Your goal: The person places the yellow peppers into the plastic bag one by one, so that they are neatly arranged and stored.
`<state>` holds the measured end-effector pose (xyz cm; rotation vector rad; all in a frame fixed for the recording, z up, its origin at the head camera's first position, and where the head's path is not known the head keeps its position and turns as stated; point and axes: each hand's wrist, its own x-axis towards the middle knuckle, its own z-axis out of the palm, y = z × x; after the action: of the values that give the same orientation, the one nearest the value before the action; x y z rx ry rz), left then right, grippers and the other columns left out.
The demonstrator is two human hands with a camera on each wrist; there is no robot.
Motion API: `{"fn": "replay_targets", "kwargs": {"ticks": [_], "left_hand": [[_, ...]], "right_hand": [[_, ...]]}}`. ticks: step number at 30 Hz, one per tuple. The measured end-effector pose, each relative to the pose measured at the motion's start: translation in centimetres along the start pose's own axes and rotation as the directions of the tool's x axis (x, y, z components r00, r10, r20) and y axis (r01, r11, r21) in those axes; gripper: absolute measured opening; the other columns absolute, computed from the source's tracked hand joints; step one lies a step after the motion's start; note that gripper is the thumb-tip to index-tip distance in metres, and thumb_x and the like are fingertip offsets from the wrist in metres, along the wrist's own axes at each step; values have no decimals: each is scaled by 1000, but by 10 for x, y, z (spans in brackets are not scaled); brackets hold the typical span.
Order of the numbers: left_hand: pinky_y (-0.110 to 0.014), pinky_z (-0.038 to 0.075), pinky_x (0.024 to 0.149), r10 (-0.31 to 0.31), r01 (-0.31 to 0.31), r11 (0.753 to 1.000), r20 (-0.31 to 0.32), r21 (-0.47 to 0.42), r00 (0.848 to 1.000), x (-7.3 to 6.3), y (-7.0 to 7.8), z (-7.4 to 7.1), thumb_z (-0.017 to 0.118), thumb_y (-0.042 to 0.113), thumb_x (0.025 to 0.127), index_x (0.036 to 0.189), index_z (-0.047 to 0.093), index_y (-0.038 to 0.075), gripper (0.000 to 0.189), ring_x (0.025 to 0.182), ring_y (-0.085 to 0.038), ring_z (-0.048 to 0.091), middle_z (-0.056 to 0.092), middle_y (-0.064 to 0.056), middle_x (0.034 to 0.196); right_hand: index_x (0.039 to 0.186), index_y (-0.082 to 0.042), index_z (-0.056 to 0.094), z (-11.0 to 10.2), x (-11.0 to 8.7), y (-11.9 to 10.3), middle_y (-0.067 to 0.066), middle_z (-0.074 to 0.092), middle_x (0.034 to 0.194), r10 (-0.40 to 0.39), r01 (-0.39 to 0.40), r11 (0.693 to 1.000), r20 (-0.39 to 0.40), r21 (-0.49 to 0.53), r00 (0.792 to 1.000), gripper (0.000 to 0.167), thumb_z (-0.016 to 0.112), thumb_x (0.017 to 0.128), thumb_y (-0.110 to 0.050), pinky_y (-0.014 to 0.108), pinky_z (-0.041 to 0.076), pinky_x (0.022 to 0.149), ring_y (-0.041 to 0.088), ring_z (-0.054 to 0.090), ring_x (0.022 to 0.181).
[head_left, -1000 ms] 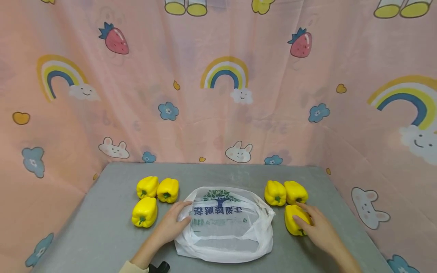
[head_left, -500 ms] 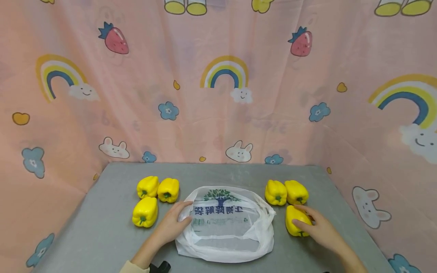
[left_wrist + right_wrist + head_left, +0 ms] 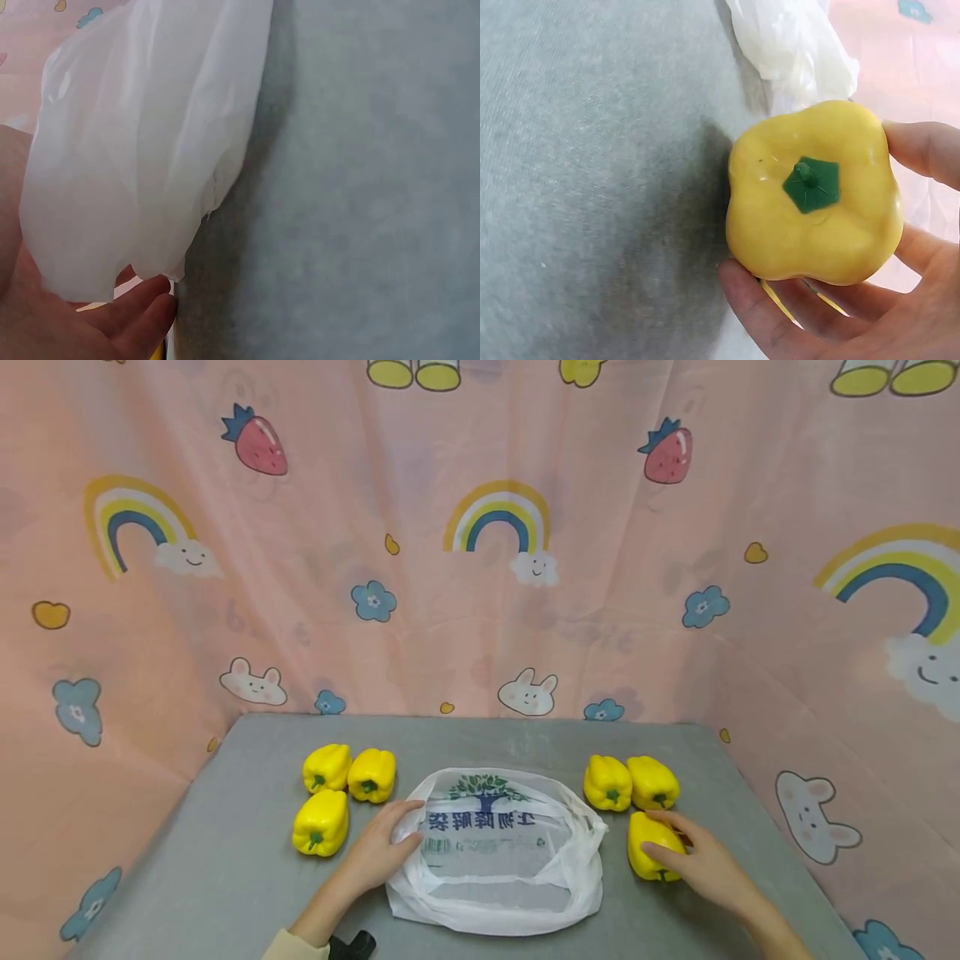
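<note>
A white plastic bag (image 3: 495, 917) with a printed tree lies mouth open at the middle of the grey table. My left hand (image 3: 384, 850) holds the bag's left rim; in the left wrist view the thin plastic (image 3: 142, 150) drapes between thumb and fingers. On the right, my right hand (image 3: 701, 862) grips the nearest yellow bell pepper (image 3: 645, 847) from its right side. The right wrist view has that pepper with its green stem (image 3: 811, 184) facing the camera, thumb on one side and fingers around the other.
Two yellow bell peppers (image 3: 607, 783) sit behind the gripped one. Three more, including a front one (image 3: 321, 823), cluster left of the bag. A pink patterned curtain (image 3: 420, 652) borders the grey table (image 3: 480, 739) at the back and sides. Something black (image 3: 356, 945) shows by the left wrist.
My right hand's fingers have closed in on the front right pepper, which now stands slightly apart from the two behind it. The left hand keeps its place on the bag.
</note>
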<state>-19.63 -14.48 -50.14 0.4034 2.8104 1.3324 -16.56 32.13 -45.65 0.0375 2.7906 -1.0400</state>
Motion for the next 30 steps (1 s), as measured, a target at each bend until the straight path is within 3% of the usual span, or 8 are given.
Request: {"fn": "replay_targets", "kwargs": {"ticks": [10,16,25,30], "left_hand": [[-60,38,111,-4,4,997,7,-74,1000,4,-5,-4,71,17,94,136,62,11,44,133,-38,50,57,-15,141],[-59,40,110,-35,37,993,23,-113,999,4,-6,-7,74,18,92,136,62,12,46,134,-39,50,55,-16,144],[-58,43,108,-73,79,986,49,-148,996,5,-8,-11,76,20,91,139,60,14,51,133,-38,51,50,-17,149],[-58,43,107,-72,79,986,51,-146,996,5,-9,-10,76,19,91,139,60,14,51,132,-38,52,51,-17,149]], "right_hand": [[147,-4,49,-7,-7,-18,27,49,146,-64,64,997,0,-40,998,70,66,96,-49,54,51,90,40,54,120],[147,-4,50,-12,-10,-31,25,52,144,-87,86,995,-5,-58,996,70,67,96,-49,50,54,86,36,57,116],[145,-7,53,-16,-14,-54,21,56,140,-191,190,981,-21,-34,981,63,68,97,-44,44,53,84,34,57,115],[145,-10,53,-16,-15,-65,19,58,138,-196,195,981,-27,-21,980,64,68,96,-47,39,52,81,31,57,114]]}}
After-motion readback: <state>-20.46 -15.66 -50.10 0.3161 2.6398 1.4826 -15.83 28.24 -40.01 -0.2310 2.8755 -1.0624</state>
